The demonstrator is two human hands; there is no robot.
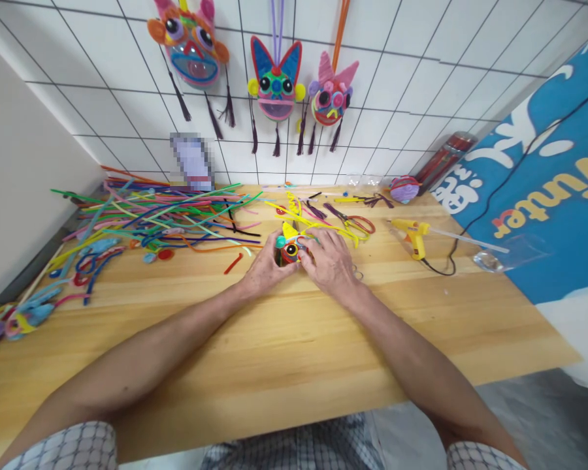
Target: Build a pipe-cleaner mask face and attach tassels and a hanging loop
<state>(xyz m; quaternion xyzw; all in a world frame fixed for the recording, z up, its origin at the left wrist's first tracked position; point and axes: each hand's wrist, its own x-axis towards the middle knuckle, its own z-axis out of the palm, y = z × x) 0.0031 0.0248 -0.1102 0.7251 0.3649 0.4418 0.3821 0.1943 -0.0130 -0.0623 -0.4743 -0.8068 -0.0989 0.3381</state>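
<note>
Between my two hands, over the middle of the wooden table, is a small pipe-cleaner animal-face ornament with a yellow pointed ear, a teal round ear and a ringed black-and-white eye. My left hand is closed around its left side, thumb in front. My right hand presses fingers on its right side and covers much of it. Just behind lie yellow pipe cleaners and a pair of scissors with orange handles. A short red pipe-cleaner piece rests left of my left hand.
A heap of colourful pipe cleaners spreads over the back left. A yellow glue gun with its cord lies at right, near a thermos and a purple yarn-like ball. Finished face ornaments hang on the tiled wall.
</note>
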